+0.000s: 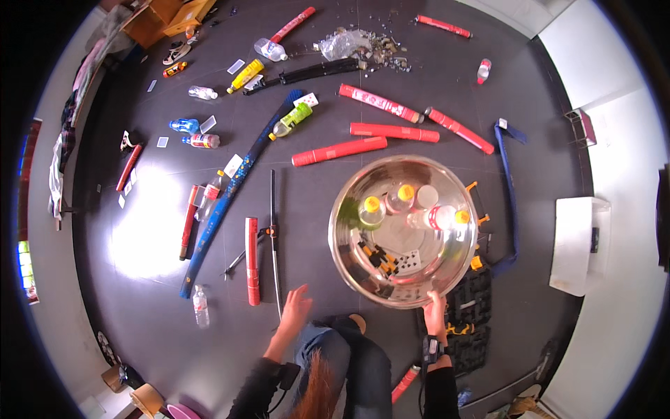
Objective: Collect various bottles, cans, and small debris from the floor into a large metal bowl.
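Observation:
My right hand [435, 310] grips the near rim of a large shiny metal basin [339, 262], tilted up. In the basin are several capped plastic bottles [401, 198], a playing card [409, 262] and small black and yellow pieces [378, 256]. My left hand [296, 309] is held above the floor with nothing in it, its fingers apart. Just beyond it stretches a thin dark pole [273, 209] with an orange joint, beside a red cardboard tube [252, 262]. A clear plastic bottle [200, 306] lies to the left.
Several red tubes [340, 151], a long blue fabric roll [225, 204] and bottles [292, 120] are strewn over the dark floor. Broken debris [384, 50] lies at the far side. A black molded tray [468, 314] is right of my knees; a white box [570, 246] stands by the wall.

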`<state>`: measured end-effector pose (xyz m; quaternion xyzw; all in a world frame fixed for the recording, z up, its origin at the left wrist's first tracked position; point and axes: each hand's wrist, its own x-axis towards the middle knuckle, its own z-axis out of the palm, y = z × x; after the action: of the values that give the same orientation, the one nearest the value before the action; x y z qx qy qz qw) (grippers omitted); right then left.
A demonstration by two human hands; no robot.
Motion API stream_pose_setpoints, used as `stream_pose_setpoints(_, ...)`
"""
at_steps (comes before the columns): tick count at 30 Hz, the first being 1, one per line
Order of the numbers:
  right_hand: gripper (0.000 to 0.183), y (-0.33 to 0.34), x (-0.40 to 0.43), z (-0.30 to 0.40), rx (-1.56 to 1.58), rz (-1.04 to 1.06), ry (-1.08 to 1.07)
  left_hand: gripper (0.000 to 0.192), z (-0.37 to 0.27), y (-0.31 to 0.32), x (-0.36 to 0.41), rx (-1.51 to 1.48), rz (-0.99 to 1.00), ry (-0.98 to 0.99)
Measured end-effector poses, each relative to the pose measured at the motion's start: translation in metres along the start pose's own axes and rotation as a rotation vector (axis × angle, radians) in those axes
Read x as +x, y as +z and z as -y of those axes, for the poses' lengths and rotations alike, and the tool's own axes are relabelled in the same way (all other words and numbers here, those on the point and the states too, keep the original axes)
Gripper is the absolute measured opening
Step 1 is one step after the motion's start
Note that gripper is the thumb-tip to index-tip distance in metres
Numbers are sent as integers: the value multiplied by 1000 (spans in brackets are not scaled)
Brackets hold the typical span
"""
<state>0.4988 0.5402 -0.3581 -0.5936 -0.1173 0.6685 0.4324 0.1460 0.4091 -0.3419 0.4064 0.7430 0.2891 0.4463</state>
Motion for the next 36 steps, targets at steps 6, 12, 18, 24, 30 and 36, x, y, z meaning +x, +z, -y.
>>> stream_pose_setpoints(6, 13, 27, -117, 91, -21, -41, 58, 51, -118, -13, -12, -450, -20, -160)
stream_pose_setpoints(12, 11, 28, -171, 137, -96, -26, 139, 52, -188, -44, -29, -570, -16, -214)
stream_pose_setpoints(18, 17, 77, -157, 173, -160, 64, 194, 55, -214, -70, -18, -674, -76, -190)
stream_pose_setpoints(24, 12, 124, -87, 168, -166, 56, 211, 56, -215, -94, 47, -793, -128, -193)
stream_pose_setpoints(30, 23, 184, -30, 173, -214, 101, 237, 53, -210, -112, 110, -854, -160, -198)
stream_pose_setpoints(36, 17, 240, 43, 186, -234, 61, 275, 56, -198, -115, 188, -914, -173, -200)
